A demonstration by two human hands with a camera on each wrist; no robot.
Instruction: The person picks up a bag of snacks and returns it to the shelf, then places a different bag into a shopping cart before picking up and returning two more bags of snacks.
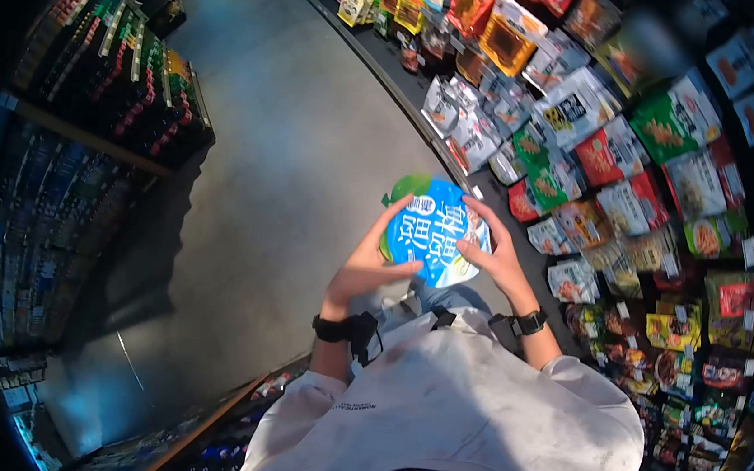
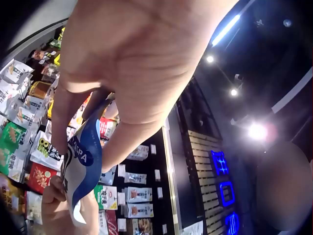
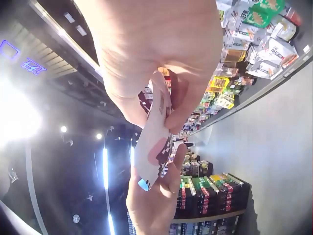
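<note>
1. The blue snack pouch [image 1: 435, 230] sits upright at chest height over the aisle floor [image 1: 294, 155], between both hands.
2. Left hand [image 1: 365, 266] pinches its left edge.
3. Right hand [image 1: 495, 251] pinches its right edge, nearer the snack shelf [image 1: 620, 159].

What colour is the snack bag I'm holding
Blue with white lettering and a green top corner, on the snack bag; the head view shows it best.

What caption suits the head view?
Both hands, left hand and right hand, hold a blue snack bag beside stocked snack shelves.
</note>
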